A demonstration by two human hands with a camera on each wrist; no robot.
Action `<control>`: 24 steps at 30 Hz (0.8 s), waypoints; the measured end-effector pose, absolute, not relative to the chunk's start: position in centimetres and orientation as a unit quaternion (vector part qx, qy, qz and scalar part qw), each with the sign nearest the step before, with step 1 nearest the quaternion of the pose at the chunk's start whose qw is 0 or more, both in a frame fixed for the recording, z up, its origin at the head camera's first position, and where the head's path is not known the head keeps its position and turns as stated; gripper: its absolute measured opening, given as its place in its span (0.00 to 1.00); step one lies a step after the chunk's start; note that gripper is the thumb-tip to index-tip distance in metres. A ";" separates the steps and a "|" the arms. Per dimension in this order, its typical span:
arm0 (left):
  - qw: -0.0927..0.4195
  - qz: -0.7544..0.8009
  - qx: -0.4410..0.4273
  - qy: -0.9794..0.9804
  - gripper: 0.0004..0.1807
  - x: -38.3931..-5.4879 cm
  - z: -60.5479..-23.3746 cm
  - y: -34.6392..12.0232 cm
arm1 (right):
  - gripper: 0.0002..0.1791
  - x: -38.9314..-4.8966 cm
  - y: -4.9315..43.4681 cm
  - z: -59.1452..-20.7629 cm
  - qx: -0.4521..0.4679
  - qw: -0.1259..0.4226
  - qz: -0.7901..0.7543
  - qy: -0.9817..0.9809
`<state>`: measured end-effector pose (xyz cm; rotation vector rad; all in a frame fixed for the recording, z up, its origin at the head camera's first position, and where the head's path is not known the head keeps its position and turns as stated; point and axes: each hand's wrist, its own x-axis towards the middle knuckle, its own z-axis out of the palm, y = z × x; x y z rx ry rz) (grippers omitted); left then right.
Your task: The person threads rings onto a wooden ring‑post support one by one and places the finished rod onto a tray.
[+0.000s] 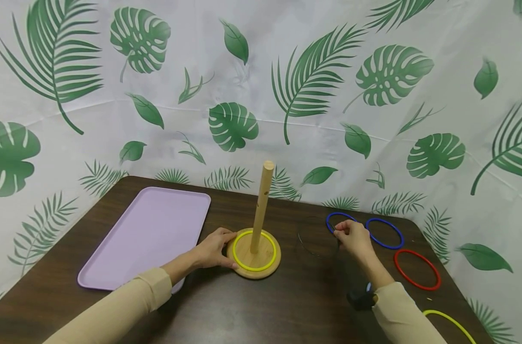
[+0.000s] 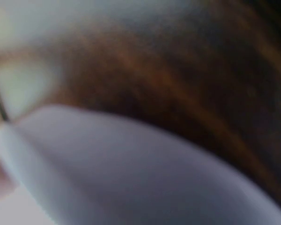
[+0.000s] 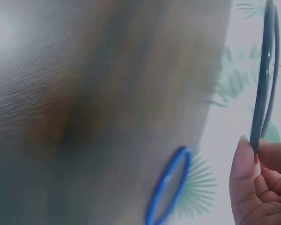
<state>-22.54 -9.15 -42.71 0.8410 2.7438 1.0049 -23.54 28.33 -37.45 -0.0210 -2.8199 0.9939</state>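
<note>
A wooden ring stand [image 1: 262, 210] with an upright peg and round base is on the dark table, left of centre. One yellow ring [image 1: 255, 269] lies flat on its base, around the peg. My left hand [image 1: 215, 249] grips the left edge of the base, thumb at the front and fingers behind. To the right of the stand, my right hand [image 1: 354, 239] pinches a thin black ring [image 3: 262, 79] between thumb and fingertips. The right wrist view has that ring nearly edge-on; against the table in the head view it barely shows.
A lilac tray [image 1: 157, 234] lies left of the stand. Along the table's right side are two blue rings [image 1: 387, 220], a red ring [image 1: 417, 286] and another yellow ring [image 1: 454, 321]. A leaf-print cloth [image 1: 261, 86] hangs behind the table.
</note>
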 end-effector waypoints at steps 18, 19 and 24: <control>0.053 0.335 0.270 0.901 0.48 -22.6 -42.8 -9.1 | 0.15 -23.7 25.0 -30.2 0.028 0.101 0.533 -0.840; 0.053 0.336 0.270 0.901 0.48 -22.6 -42.7 -9.1 | 0.15 -23.7 24.7 -29.9 0.031 0.103 0.541 -0.834; 0.055 0.337 0.268 0.901 0.48 -22.6 -42.7 -9.1 | 0.12 -23.6 23.5 -28.2 0.051 0.117 0.572 -0.810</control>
